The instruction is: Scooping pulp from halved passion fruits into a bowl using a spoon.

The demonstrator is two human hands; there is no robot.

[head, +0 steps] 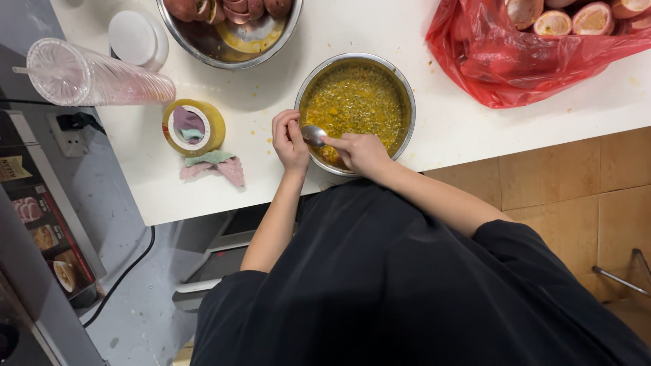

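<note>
Head view — right hand point(363, 152) in closed grip on spoon point(313, 135) over pulp-filled steel bowl point(404, 87), left hand point(289, 139) curled at rim.

A single head-worn camera looks almost straight down past the person's own chest. It faces the near edge of the white counter point(420, 129) at close range, with floor visible on either side below the counter's edge.

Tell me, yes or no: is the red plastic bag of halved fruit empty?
No. The red plastic bag at the white table's far right corner holds several halved fruits with pale cut faces showing.
</note>
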